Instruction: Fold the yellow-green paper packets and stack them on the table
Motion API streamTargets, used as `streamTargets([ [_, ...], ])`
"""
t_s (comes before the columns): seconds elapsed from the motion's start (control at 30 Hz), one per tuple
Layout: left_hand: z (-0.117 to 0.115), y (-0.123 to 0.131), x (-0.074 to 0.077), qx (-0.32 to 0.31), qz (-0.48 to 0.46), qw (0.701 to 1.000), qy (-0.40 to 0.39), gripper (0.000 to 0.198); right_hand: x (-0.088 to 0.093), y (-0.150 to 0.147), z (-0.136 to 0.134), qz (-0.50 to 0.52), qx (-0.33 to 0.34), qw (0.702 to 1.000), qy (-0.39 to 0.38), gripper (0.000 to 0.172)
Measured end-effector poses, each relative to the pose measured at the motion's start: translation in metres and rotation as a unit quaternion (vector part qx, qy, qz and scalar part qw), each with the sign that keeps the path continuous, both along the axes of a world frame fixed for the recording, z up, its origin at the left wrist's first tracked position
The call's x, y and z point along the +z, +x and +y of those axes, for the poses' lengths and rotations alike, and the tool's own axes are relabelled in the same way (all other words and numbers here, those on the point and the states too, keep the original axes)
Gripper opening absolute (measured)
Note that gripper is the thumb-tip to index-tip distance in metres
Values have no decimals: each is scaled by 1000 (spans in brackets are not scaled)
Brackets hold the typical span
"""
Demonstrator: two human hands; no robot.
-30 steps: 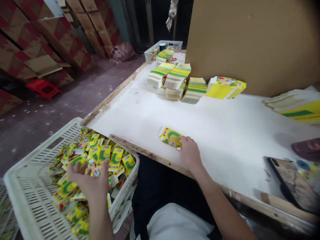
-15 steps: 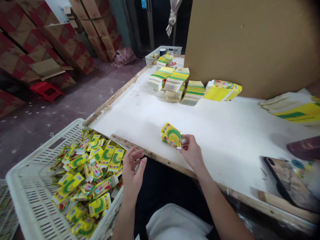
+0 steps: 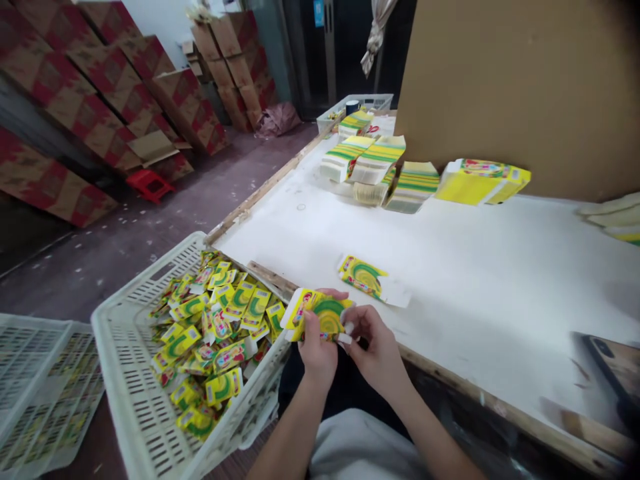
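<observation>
Both hands meet at the near edge of the white table. My left hand grips a small yellow and green printed carton from below, fingers wrapped round it. My right hand pinches the same carton's right end. Another flat yellow carton with a white flap lies on the table just beyond my hands. To the left, a white plastic crate holds several of the same yellow cartons.
Stacks of yellow-green striped flat cartons and a yellow box sit at the table's far side against a brown board. A phone lies at right. A second white crate stands far left. Red-brown boxes line the floor.
My left hand left the crate and came to the table edge. My right hand left one carton lying on the table. Both hands now hold a carton between them.
</observation>
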State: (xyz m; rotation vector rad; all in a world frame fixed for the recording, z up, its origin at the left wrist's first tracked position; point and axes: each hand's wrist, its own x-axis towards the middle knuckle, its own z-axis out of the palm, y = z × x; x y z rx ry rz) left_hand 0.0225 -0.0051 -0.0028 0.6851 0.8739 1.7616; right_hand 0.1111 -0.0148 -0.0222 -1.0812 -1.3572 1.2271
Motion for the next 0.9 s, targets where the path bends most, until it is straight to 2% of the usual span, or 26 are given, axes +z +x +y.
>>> streamTargets([
  [0.17, -3, 1, -2, 0, 22, 1000, 20, 39, 0, 0, 0, 71, 12, 997, 11, 23],
  [0.27, -2, 2, -4, -11, 10, 1000, 0, 40, -2, 0, 0, 29, -4, 999, 12, 25],
  [0.37, 0, 3, -9, 3, -20, 999, -41, 40, -3, 1, 0, -7, 1, 1000, -2, 22],
  [0.43, 2, 4, -12, 22, -17, 998, -58, 41, -1, 0, 1, 31, 17, 999, -27, 19],
  [0.53, 4, 6, -14, 44, 8, 996, -74, 47, 1, -1, 3, 145, 54, 985, -75, 24],
  [0.63, 4, 5, -12, 30, 3, 995, -91, 50, 0, -2, 7, 190, 80, 974, -96, 29],
  [0.7, 4, 1, -9, -27, -12, 997, -74, 54, -3, -2, 9, 170, 80, 978, -85, 29],
  [0.8, 6, -8, -1, -119, -17, 993, -18, 60, -4, 0, 9, 98, 45, 993, -40, 29],
  [0.83, 7, -10, 1, -120, -15, 993, -9, 55, -2, 0, 8, 73, 36, 996, -24, 31],
  [0.9, 10, -13, 3, -79, -27, 996, -13, 42, 3, -2, 4, 38, 50, 998, -9, 35],
])
